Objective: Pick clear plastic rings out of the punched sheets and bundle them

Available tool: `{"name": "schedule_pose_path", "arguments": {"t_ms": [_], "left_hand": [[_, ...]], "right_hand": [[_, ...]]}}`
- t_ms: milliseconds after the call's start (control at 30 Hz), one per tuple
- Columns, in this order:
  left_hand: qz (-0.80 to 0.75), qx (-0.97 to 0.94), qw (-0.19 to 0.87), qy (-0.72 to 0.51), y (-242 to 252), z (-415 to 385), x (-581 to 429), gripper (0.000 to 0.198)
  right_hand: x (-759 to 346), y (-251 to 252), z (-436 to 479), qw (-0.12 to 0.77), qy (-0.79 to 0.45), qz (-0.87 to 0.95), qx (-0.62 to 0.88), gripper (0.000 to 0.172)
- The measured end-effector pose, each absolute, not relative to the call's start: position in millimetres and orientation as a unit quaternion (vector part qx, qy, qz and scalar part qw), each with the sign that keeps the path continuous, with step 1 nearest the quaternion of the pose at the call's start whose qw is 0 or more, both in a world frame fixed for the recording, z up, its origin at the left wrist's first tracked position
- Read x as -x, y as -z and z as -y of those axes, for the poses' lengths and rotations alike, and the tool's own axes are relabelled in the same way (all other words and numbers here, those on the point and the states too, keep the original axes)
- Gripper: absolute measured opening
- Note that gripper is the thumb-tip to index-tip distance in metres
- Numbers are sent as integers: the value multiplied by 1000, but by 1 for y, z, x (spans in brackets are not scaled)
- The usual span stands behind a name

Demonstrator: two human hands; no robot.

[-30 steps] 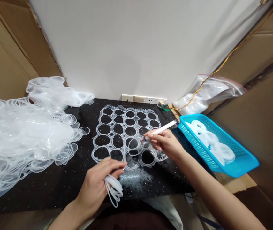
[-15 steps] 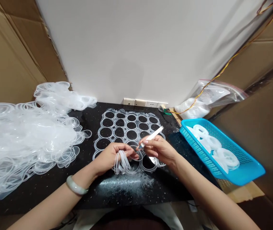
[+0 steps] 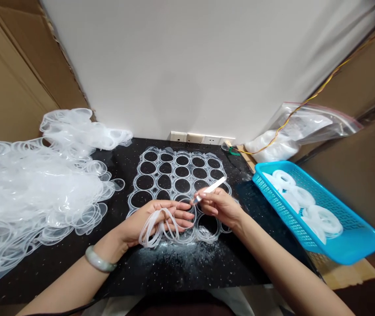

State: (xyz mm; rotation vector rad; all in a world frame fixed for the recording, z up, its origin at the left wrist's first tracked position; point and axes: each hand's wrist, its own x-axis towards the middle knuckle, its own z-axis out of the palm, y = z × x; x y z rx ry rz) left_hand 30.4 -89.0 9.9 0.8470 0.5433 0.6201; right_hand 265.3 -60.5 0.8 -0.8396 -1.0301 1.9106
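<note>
A bundle of loose rings (image 3: 157, 229) of clear soft plastic hangs over the fingers of my left hand (image 3: 141, 221), whose grip is curled lightly through them just above the near edge of the sheet (image 3: 174, 169). That sheet, a clear grid of round frames, lies flat on the black speckled surface (image 3: 75, 250). Just beside it, my right hand (image 3: 222, 206) pinches a thin white tool (image 3: 212, 188), grip pressed together on its shaft, the tip pointing at my left fingertips. White crumbs (image 3: 180, 253) lie scattered on the surface below both hands. A pale bracelet (image 3: 99, 262) sits on my left wrist. To the right stands a blue basket (image 3: 358, 248) holding white rings (image 3: 305, 199); to the left a large heap of clear scrap (image 3: 32, 188).
</note>
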Motion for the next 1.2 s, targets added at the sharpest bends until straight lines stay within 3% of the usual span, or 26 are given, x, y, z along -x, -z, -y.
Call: {"name": "schedule_pose_path", "arguments": {"t_ms": [567,633,733,800,867,1067,1200], "left_hand": [[-277,-494,772,-289,-8,90,-32,26],[-313,-548,698,-338,-4,90,-33,20],[-386,-647,478,-453,-2,93,-31,12],[-413,-673,335,-514,-8,95,-28,15],[-422,-681,259,-540,-18,96,-23,20],[-283,-883,170,-333,-17,85,-15,21],[-231,-943,100,-216,10,86,-18,28]], "right_hand": [[-267,-2,70,386,-748,457,286,16],[-267,-3,70,385,-741,467,292,18],[-268,-4,68,397,-697,500,327,24],[-267,-3,66,421,-649,520,363,26],[-266,-1,65,432,-604,538,399,27],[-267,8,68,331,-577,594,453,35],[-264,8,71,336,-560,612,446,35]]}}
